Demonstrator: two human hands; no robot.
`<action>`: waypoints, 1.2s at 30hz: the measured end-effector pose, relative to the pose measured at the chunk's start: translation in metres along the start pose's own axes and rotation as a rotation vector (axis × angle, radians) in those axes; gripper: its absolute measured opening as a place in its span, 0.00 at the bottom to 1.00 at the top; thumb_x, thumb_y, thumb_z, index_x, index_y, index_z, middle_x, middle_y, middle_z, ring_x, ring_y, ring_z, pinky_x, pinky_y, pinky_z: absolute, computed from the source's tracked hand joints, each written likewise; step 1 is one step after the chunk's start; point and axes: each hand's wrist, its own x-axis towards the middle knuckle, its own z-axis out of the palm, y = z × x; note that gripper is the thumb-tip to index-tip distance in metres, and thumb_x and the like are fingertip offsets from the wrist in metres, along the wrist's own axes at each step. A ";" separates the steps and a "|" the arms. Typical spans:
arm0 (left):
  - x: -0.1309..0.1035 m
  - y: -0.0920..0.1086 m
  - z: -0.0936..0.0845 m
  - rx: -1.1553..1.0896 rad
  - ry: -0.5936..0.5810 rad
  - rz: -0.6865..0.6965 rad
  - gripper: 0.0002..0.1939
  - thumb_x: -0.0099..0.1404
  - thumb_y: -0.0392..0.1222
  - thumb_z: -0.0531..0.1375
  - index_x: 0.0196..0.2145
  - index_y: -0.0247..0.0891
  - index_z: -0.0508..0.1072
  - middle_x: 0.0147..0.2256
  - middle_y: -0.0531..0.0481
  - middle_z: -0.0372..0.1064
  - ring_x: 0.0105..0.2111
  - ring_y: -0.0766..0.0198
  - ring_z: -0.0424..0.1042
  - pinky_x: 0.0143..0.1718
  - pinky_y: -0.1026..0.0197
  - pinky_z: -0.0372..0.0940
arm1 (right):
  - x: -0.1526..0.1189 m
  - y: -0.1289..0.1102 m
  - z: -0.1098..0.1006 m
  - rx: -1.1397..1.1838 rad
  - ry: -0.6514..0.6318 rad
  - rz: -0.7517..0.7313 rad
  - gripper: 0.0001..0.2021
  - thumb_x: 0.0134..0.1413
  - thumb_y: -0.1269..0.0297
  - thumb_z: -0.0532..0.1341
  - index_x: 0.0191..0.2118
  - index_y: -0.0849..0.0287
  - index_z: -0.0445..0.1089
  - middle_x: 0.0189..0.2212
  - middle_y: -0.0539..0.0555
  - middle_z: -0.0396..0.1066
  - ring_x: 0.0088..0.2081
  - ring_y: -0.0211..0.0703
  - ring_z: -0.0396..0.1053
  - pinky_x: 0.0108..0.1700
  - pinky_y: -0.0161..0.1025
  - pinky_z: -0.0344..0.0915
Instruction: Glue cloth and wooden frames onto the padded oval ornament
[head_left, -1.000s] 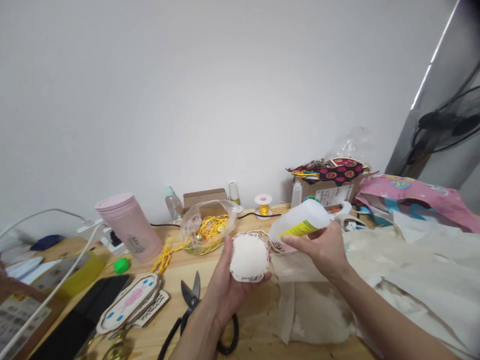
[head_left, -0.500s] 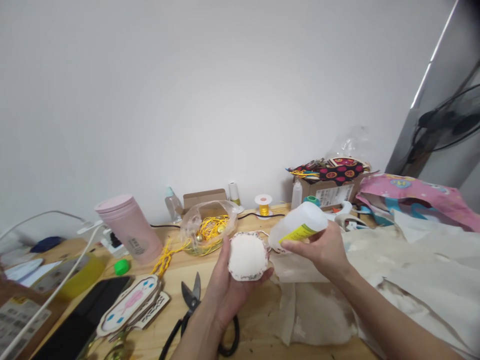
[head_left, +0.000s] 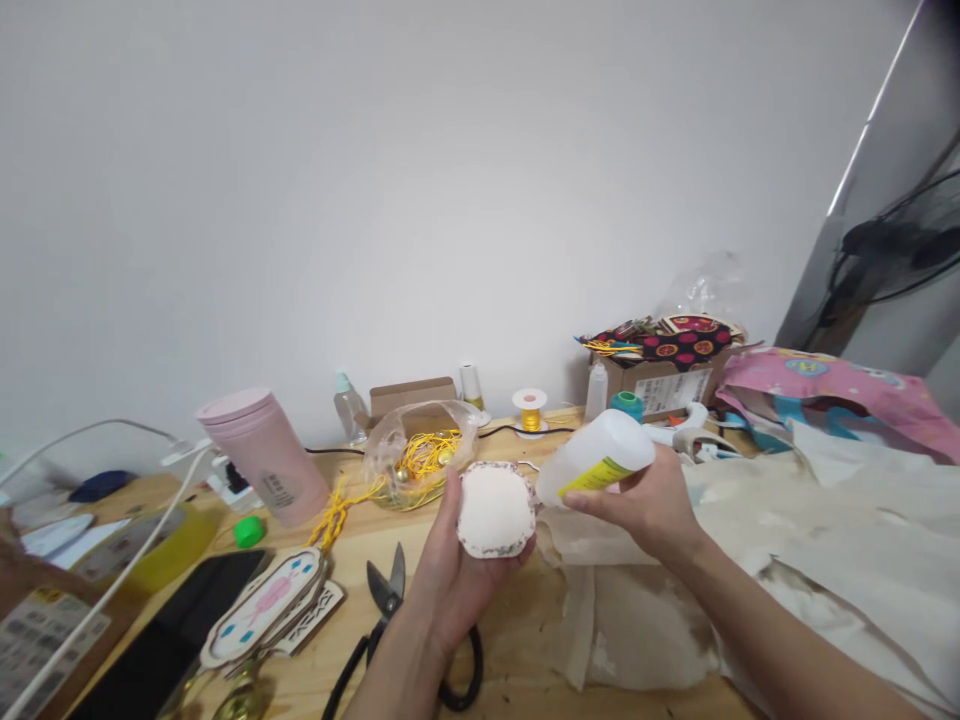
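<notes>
Held up over the table's middle is a small white padded piece (head_left: 496, 510) with a scalloped, patterned edge. My left hand (head_left: 452, 575) grips it from below and the left, thumb along its side. My right hand (head_left: 660, 510) is closed round a white translucent squeeze bottle (head_left: 600, 450) with a yellow label. The bottle is tipped over, its lower end pointing left at the piece's right edge. Its nozzle is too small to make out clearly. Black-handled scissors (head_left: 386, 590) lie with blades apart, partly under my left forearm.
Left are a pink tumbler (head_left: 262, 450), a green cap (head_left: 248, 531), a black phone (head_left: 165, 640) and decorated flat pieces (head_left: 266, 605). Behind stand a plastic bag of yellow cord (head_left: 424, 455) and a yellow thread spool (head_left: 530, 412). Pale cloth (head_left: 840, 530) covers the right side.
Both hands keep their hold and stay almost in place. The bottle has shifted very slightly, and the view has moved a little.
</notes>
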 end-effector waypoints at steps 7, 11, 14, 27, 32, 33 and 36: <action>0.000 0.001 -0.001 -0.017 -0.010 0.009 0.22 0.60 0.55 0.49 0.43 0.36 0.69 0.36 0.44 0.73 0.37 0.59 0.71 0.36 0.57 0.64 | -0.001 0.000 0.001 0.043 -0.060 0.033 0.15 0.25 0.65 0.70 0.24 0.62 0.67 0.22 0.53 0.71 0.24 0.43 0.68 0.26 0.36 0.67; 0.000 0.001 -0.001 -0.007 0.016 -0.013 0.24 0.59 0.55 0.50 0.44 0.35 0.68 0.36 0.44 0.73 0.36 0.58 0.71 0.35 0.57 0.64 | 0.001 -0.001 -0.001 -0.005 -0.008 0.018 0.13 0.27 0.64 0.69 0.24 0.62 0.68 0.21 0.53 0.71 0.24 0.43 0.67 0.26 0.36 0.67; 0.000 0.001 -0.001 -0.001 0.024 -0.018 0.24 0.58 0.56 0.50 0.44 0.35 0.68 0.36 0.43 0.73 0.35 0.57 0.71 0.34 0.57 0.64 | 0.001 -0.002 -0.002 0.007 -0.014 0.022 0.14 0.28 0.64 0.69 0.25 0.62 0.68 0.22 0.53 0.71 0.24 0.43 0.68 0.26 0.36 0.67; -0.001 0.001 0.000 -0.056 -0.032 0.007 0.23 0.60 0.55 0.48 0.43 0.35 0.68 0.38 0.44 0.73 0.39 0.57 0.70 0.37 0.57 0.63 | -0.002 0.000 0.003 0.117 -0.093 0.078 0.15 0.24 0.65 0.70 0.25 0.61 0.68 0.23 0.52 0.71 0.25 0.43 0.68 0.26 0.35 0.66; 0.000 0.001 -0.001 -0.063 -0.054 0.006 0.23 0.60 0.56 0.48 0.42 0.35 0.68 0.36 0.44 0.73 0.37 0.59 0.71 0.36 0.57 0.63 | -0.003 -0.002 0.005 0.118 -0.041 0.080 0.14 0.25 0.65 0.70 0.24 0.62 0.68 0.22 0.52 0.71 0.25 0.42 0.67 0.27 0.35 0.66; 0.000 0.001 -0.001 -0.069 -0.053 0.005 0.23 0.60 0.56 0.49 0.42 0.35 0.69 0.36 0.44 0.73 0.37 0.58 0.70 0.36 0.57 0.63 | -0.003 -0.003 0.005 0.130 -0.060 0.091 0.15 0.25 0.65 0.70 0.25 0.62 0.68 0.23 0.52 0.71 0.25 0.42 0.67 0.27 0.35 0.67; 0.000 0.001 0.000 -0.097 -0.056 0.012 0.23 0.59 0.56 0.49 0.41 0.35 0.69 0.36 0.45 0.73 0.39 0.58 0.70 0.38 0.57 0.63 | -0.004 -0.005 0.005 0.114 -0.079 0.100 0.16 0.24 0.64 0.70 0.25 0.62 0.68 0.23 0.53 0.71 0.25 0.44 0.68 0.27 0.36 0.67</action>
